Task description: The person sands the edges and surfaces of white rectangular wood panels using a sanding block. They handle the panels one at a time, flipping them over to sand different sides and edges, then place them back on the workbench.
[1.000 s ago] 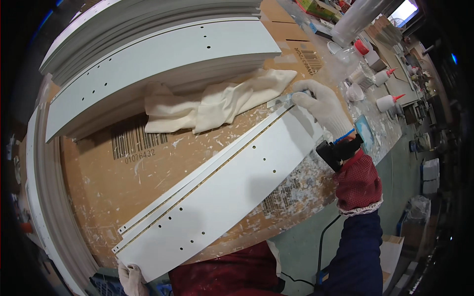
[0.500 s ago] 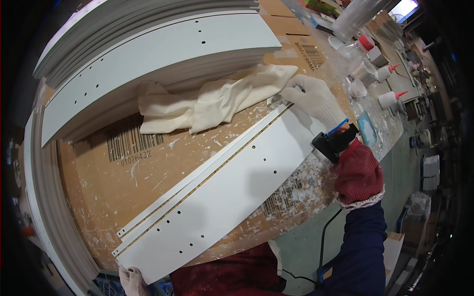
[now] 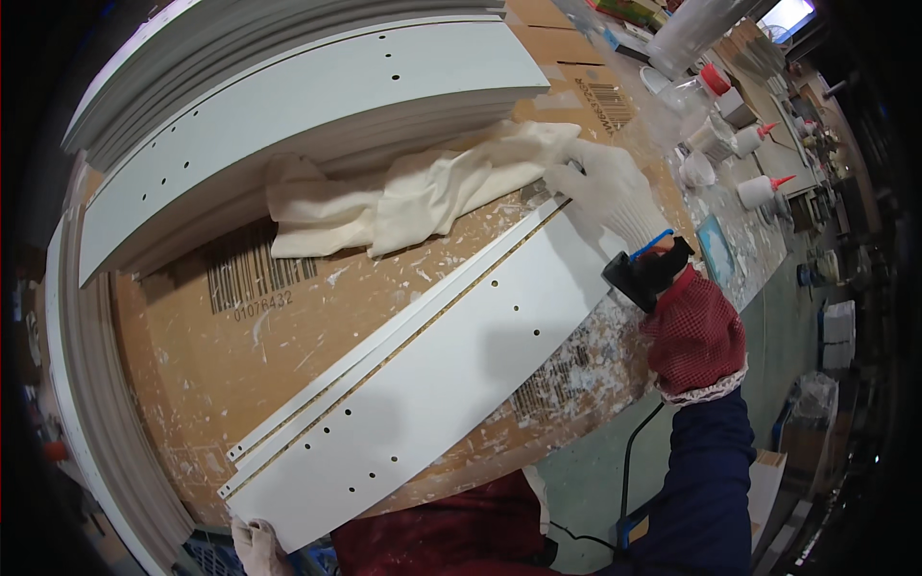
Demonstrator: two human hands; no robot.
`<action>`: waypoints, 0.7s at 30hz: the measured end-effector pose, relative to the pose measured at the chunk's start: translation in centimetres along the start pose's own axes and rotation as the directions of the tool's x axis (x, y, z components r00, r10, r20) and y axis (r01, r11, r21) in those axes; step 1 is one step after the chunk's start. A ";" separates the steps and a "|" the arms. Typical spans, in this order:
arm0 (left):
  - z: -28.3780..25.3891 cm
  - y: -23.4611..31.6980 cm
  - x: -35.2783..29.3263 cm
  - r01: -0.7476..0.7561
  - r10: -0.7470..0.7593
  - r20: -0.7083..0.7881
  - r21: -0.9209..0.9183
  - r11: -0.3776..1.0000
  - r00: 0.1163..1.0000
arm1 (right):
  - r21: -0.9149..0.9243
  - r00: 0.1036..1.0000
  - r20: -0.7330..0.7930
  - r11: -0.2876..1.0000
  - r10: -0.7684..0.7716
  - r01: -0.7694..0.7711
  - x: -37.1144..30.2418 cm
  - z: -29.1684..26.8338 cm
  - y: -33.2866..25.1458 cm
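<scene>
Boards (image 3: 307, 108) sit stacked at far left; near left, our left hand (image 3: 255, 547) has its fingers closed on a corner of the white board (image 3: 451, 360), which lies slantwise across the cardboard (image 3: 202, 374). We judge it stiff, fairly light, smooth enough to slip, its edges easily chipped, best held by both ends. Our right hand (image 3: 615, 192) bends over the far right end; whether its fingers hold anything, we cannot tell.

Soft shadows on the white board (image 3: 432, 374); edges bent, rim dark.
</scene>
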State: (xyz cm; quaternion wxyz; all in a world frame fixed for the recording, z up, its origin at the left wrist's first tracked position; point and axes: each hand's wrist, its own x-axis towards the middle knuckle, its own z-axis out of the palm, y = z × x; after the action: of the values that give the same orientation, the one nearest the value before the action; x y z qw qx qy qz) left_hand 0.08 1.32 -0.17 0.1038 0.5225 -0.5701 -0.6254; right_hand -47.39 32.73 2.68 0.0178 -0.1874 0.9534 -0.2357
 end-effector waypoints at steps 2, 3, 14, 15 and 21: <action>0.0 -0.1 0.0 -0.004 0.004 0.002 -0.004 1.000 1.000 | 0.000 0.999 -0.028 1.000 -0.017 0.017 0.6 0.2 0.4; 0.2 0.0 0.0 -0.005 0.005 0.001 -0.014 1.000 1.000 | -0.002 0.999 -0.044 1.000 -0.025 0.025 0.9 0.3 0.6; 0.0 -0.2 0.0 0.004 -0.004 -0.021 0.001 1.000 1.000 | -0.040 1.000 0.019 0.999 0.017 -0.016 -0.1 -0.5 0.1; 0.5 0.2 -0.2 0.000 0.000 -0.029 -0.003 1.000 1.000 | -0.103 1.000 0.017 0.995 -0.013 0.014 -0.1 -0.6 0.4; 0.3 0.3 -0.2 0.008 -0.008 -0.005 -0.008 1.000 1.000 | 0.165 0.996 0.089 0.985 0.031 -0.045 -0.3 -0.6 1.1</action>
State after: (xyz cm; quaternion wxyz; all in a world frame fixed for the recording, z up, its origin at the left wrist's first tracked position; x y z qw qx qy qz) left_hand -0.18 1.55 0.08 0.1048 0.5261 -0.5651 -0.6268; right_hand -47.56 34.03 2.63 0.0790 -0.1769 0.9321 -0.3061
